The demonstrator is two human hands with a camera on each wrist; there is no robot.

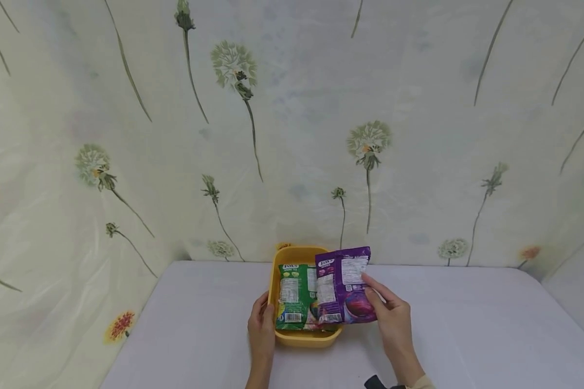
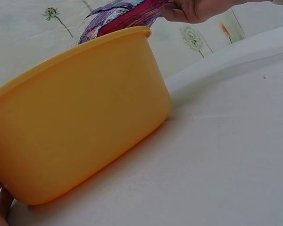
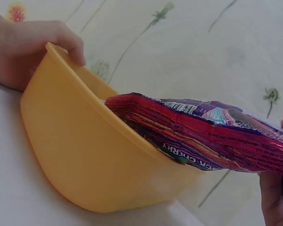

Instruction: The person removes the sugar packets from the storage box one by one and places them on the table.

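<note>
My right hand (image 1: pixel 393 319) pinches the right edge of a purple candy bag (image 1: pixel 338 289), thumb on its printed face. The bag is tilted over the right side of a yellow plastic tub (image 1: pixel 307 341), its left part overlapping the opening. Inside the tub lies a green candy bag (image 1: pixel 291 294), partly hidden by the purple one. My left hand (image 1: pixel 261 330) holds the tub's left wall; in the right wrist view that hand (image 3: pixel 42 49) grips over the rim. Red side panels of the purple bag (image 3: pixel 203 134) show there, right above the rim.
The tub stands on a table with a white cloth (image 1: pixel 199 324). Behind rises a pale curtain (image 1: pixel 292 135) printed with dandelions. A dark object (image 1: pixel 375 382) shows at the bottom edge near the right wrist.
</note>
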